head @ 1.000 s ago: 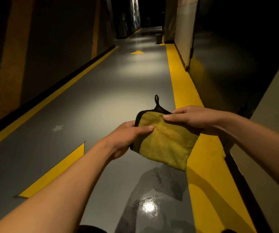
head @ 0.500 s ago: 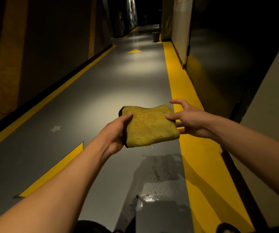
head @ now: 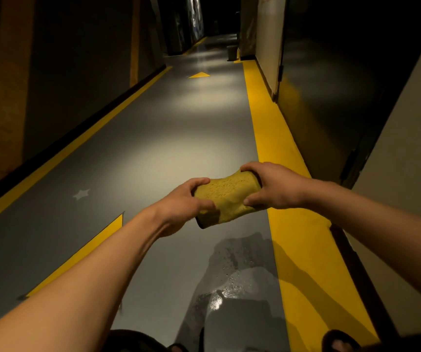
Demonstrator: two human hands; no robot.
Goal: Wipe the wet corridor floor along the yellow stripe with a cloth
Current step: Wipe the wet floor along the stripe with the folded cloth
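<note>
Both hands grip one folded yellow cloth [head: 226, 199], held up in the air in front of the person, well above the floor [head: 153, 153]. Left hand [head: 186, 201] has fingers and thumb curled round the near-left end; right hand [head: 270, 186] is wrapped over the far-right end, thumb underneath. Cloth bunches into a thick pad btwn them, so this looks like the prep step, i.e. folding or squeezing it into a wad before any wiping starts. Wet patch [head: 232, 270] lies on the grey floor below the hands, just beside the yellow stripe [head: 275, 153] on the right, w/ droplets and a bright glare spot nearer the person. Cloth isn't touching the floor yet, so wiping proper looks not begun. Next move prob calls for crouching or bending, bringing the pad down flat onto the wet area, pressing w/ one palm and stroking parallel to the stripe. Floor looks slick, so footing near the puddle needs care.
</note>
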